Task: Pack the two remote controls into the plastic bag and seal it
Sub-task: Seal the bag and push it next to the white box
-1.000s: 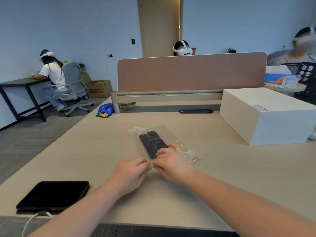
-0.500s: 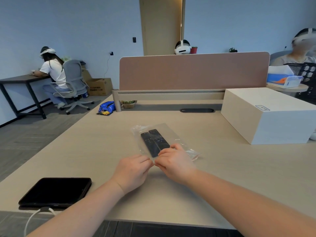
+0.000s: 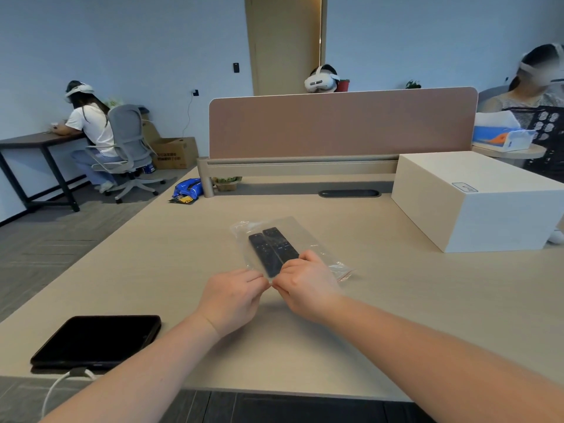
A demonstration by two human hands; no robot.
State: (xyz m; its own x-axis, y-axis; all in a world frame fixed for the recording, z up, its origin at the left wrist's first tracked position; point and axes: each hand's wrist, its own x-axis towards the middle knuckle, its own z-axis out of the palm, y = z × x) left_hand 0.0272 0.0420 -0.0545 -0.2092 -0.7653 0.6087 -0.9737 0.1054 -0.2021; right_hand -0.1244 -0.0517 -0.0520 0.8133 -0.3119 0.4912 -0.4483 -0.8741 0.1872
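Both remotes (image 3: 272, 250) lie inside the bag (image 3: 283, 245), mid-table. Left hand (image 3: 232, 297) and right hand (image 3: 305, 282) pinch its near edge; press along the whole strip.

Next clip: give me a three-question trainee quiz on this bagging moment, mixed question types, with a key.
1. True or false: both slim black remote controls lie inside the clear plastic bag.
2. Which part of the bag do the left hand and right hand pinch? A) far edge B) near edge C) neither
3. Fill in: the black tablet lies on the wooden desk to the person's ____.

Key: 1 true; 2 B; 3 left
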